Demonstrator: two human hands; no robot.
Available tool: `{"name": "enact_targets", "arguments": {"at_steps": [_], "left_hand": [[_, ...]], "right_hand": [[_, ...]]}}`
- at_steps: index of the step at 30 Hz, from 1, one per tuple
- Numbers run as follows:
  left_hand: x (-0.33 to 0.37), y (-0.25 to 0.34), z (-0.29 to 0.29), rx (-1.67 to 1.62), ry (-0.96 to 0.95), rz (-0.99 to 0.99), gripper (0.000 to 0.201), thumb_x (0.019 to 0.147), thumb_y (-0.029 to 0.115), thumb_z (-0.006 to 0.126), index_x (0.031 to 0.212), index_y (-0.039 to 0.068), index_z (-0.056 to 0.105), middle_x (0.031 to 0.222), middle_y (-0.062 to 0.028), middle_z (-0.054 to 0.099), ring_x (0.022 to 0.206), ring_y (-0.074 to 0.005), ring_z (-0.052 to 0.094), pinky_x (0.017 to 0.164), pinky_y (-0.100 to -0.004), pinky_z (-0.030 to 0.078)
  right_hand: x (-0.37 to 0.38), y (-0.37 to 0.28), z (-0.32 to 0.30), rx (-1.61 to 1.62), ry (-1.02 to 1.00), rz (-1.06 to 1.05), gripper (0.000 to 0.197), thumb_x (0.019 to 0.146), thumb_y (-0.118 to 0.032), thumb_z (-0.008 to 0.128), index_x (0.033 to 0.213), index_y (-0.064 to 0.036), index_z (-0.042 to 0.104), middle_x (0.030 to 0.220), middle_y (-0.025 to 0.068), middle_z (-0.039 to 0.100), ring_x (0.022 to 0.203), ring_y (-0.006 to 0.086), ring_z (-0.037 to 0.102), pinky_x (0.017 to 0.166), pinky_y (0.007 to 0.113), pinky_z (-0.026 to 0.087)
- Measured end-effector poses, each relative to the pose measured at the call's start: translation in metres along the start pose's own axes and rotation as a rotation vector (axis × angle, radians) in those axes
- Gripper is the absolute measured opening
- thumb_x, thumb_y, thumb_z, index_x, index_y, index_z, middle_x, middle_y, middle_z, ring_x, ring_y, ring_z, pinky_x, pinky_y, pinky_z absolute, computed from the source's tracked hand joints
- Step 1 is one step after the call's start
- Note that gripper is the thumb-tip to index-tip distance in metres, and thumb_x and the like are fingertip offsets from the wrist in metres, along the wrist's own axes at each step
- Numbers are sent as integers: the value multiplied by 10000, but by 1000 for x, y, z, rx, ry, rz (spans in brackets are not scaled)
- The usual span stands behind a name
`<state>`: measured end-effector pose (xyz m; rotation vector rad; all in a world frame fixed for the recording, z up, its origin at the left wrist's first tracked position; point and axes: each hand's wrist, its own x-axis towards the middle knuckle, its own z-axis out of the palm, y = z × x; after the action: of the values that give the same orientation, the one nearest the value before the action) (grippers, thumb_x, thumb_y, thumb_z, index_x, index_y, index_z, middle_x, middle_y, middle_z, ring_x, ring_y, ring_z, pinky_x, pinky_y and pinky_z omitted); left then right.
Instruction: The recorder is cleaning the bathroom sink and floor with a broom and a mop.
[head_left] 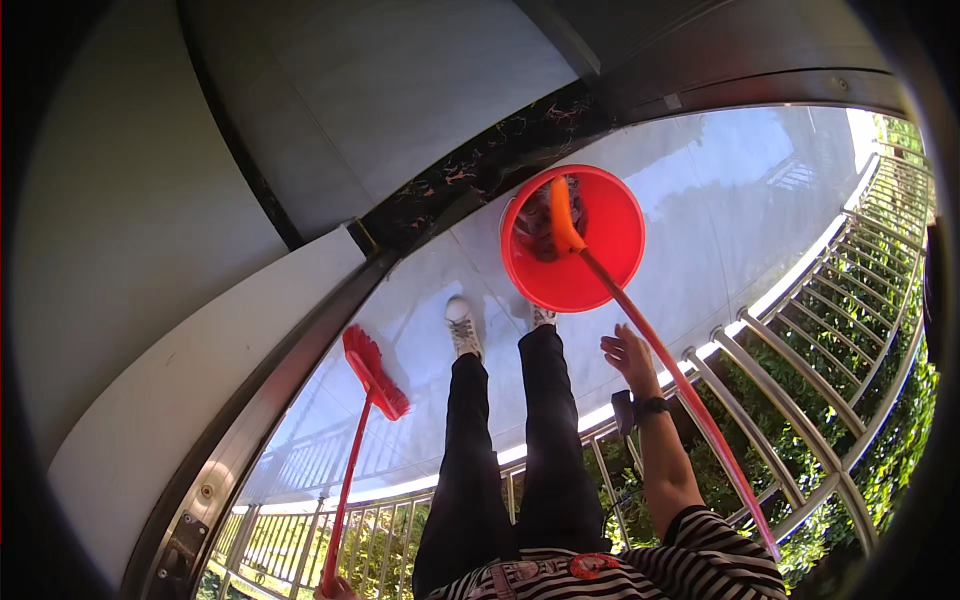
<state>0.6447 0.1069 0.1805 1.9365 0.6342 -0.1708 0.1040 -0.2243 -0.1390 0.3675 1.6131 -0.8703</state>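
At the lower edge my left hand [338, 590], only partly in view, is closed round the long red handle of a broom [372, 375]. Its red bristled head rests on the shiny floor near the doorway. My right hand [628, 355] is open with fingers apart, beside the red handle of a long tool [650, 330], apparently not holding it. That tool's orange head [565, 215] sits inside a red bucket [615, 205]. Dark, greyish stuff lies under the head; whether it is mop strands or water I cannot tell. The handle leans on or over the railing.
A curved metal railing [780, 380] bounds the balcony, with green plants [900, 430] beyond. To the left runs a metal door frame [270, 380] with a dark marble-patterned sill [470, 170]. My shoe [461, 325] stands on the glossy pale floor [690, 200] near the bucket.
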Motion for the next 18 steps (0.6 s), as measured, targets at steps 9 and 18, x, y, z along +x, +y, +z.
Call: {"name": "enact_targets", "arguments": {"at_steps": [9, 18], "left_hand": [[-27, -21, -36, -27, 50, 3, 260, 781, 261, 420, 808, 47, 564, 919, -138, 586, 827, -244, 560, 749, -411, 447], [-76, -27, 1, 17, -35, 98, 230, 763, 254, 433, 706, 65, 551, 886, -121, 609, 813, -225, 571, 704, -363, 439]], "right_hand": [[77, 13, 241, -1544, -539, -1536, 189, 710, -171, 583, 889, -112, 590, 830, 97, 526, 752, 223, 518, 685, 336, 401], [153, 82, 263, -2528, -632, -1302, 142, 681, -223, 520, 748, -136, 611, 688, 21, 590, 755, 180, 519, 747, 336, 339]]}}
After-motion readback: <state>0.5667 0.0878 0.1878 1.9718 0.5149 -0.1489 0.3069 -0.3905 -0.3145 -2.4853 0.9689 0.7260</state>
